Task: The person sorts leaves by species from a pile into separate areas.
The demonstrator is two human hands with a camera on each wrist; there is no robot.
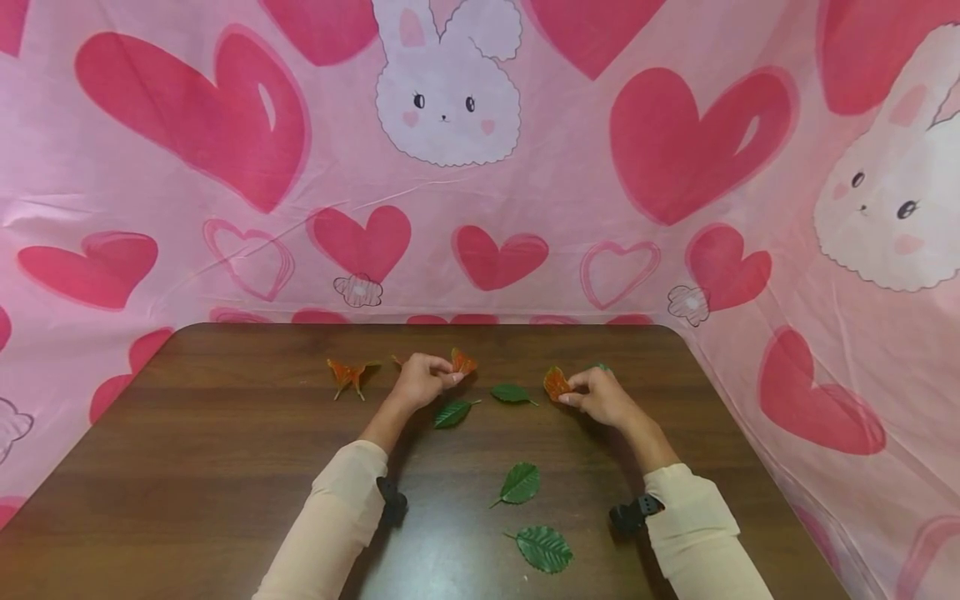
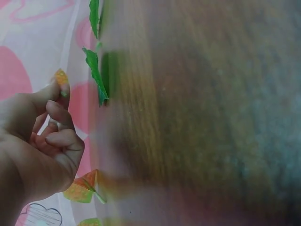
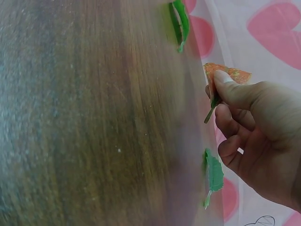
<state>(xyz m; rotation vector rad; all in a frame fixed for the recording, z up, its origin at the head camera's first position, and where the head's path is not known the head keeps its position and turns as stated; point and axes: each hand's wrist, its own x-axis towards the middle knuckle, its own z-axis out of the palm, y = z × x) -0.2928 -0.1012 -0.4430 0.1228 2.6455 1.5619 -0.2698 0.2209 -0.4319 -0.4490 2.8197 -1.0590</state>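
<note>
My left hand [image 1: 422, 382] pinches an orange leaf [image 1: 465, 362] between thumb and fingertips, above the back part of the table. The leaf's tip [image 2: 61, 76] pokes out past the thumb in the left wrist view. To the right, my right hand [image 1: 606, 398] pinches another orange leaf [image 1: 555, 383], its stem pointing down [image 3: 209, 114] in the right wrist view. Between the hands lie two green leaves, one nearer the left hand [image 1: 452, 414] and one farther back [image 1: 512, 393]. Beyond the right hand, a green leaf [image 3: 215, 173] is mostly hidden in the head view.
Orange leaves [image 1: 349, 375] lie left of the left hand, one partly covered by it. Two more green leaves, a farther one [image 1: 521, 482] and a nearer one [image 1: 545, 548], rest toward the front of the brown table [image 1: 187, 467]. Pink heart-printed cloth [image 1: 555, 183] hangs behind.
</note>
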